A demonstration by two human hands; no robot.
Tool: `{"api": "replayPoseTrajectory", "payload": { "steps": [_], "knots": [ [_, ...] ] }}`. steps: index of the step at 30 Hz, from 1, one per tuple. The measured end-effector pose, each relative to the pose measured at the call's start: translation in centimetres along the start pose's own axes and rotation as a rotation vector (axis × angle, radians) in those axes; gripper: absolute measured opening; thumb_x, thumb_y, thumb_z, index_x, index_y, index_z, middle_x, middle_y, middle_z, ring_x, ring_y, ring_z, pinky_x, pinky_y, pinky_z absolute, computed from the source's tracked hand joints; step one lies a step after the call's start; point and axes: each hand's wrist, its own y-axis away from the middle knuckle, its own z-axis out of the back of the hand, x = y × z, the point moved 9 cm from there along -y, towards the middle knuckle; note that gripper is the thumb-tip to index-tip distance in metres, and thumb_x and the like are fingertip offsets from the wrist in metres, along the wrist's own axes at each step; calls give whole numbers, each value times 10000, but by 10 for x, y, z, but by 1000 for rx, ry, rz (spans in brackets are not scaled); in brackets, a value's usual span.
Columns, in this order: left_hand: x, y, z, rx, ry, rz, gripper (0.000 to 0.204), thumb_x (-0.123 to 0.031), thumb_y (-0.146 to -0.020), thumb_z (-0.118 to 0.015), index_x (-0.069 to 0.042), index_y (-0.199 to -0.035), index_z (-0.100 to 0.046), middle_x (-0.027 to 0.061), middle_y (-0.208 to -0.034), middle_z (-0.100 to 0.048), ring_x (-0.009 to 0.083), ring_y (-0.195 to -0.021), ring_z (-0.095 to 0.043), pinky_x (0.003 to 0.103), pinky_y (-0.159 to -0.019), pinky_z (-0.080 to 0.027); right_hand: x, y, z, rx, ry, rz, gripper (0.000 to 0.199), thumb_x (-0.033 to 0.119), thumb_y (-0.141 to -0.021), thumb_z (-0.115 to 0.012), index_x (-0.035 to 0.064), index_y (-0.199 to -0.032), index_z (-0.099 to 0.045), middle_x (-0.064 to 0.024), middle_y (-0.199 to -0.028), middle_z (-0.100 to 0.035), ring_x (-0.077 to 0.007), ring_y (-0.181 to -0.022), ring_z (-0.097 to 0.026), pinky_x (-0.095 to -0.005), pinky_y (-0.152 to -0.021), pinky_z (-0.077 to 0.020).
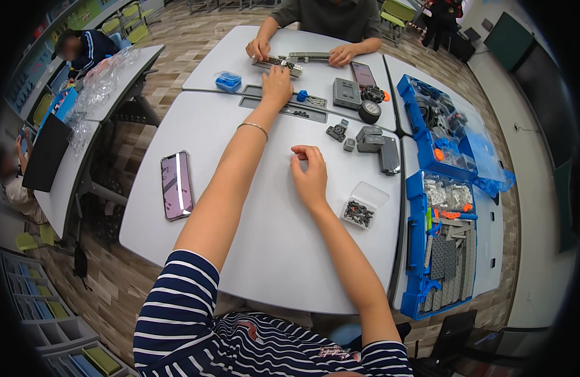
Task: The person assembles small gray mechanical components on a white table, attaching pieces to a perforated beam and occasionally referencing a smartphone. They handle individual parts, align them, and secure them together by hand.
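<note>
My left hand (276, 87) reaches across the table with its fingers closed at the near side of a grey plastic beam assembly (295, 70); its fingertips are partly hidden. Opposite me, a person's hand (258, 48) touches the same assembly, and their other hand (343, 54) rests at the end of a long curved grey beam (310, 56). My right hand (309, 174) hovers over or rests on the near white table, fingers loosely curled, thumb apart, nothing visible in it. Beyond it lie small dark connector blocks (337, 131) and grey box-shaped modules (370, 139).
A phone (176, 186) lies at left, another phone (363, 74) at far right. A clear box of dark pins (359, 213) stands open near my right forearm. Blue cases (415, 251) of parts line the right side. Further off are a small blue box (228, 81), wheel (370, 112) and grey module (346, 93).
</note>
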Motion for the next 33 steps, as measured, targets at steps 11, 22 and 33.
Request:
{"api": "replayPoseTrajectory", "payload": {
  "steps": [11, 22, 33],
  "knots": [
    [4, 37, 26, -148, 691, 331, 459, -192, -863, -715, -7, -1273, -624, 207, -1321, -597, 384, -1257, -565, 466, -1063, -467, 0, 0, 0, 12, -4, -2, 182, 111, -908, -665, 74, -1084, -687, -54, -1090, -664, -214, -996, -641, -382, -960, -445],
    [25, 82, 27, -194, 898, 451, 297, -152, -844, -712, 15, -1090, -693, 206, -1160, -653, 389, -1122, -626, 448, -1000, -490, 1, 0, 0, 29, 15, -2, 141, 116, -915, -660, 69, -1040, -706, -54, -1059, -672, -215, -985, -645, -381, -958, -440],
    [16, 86, 36, -206, 878, 400, 150, -143, -848, -705, -31, -937, -750, 174, -1146, -672, 359, -1111, -644, 436, -981, -508, 10, 2, -1, 99, 30, -15, 94, 122, -929, -658, 81, -965, -733, -37, -884, -666, -170, -757, -602, -344, -804, -443]
  ]
}}
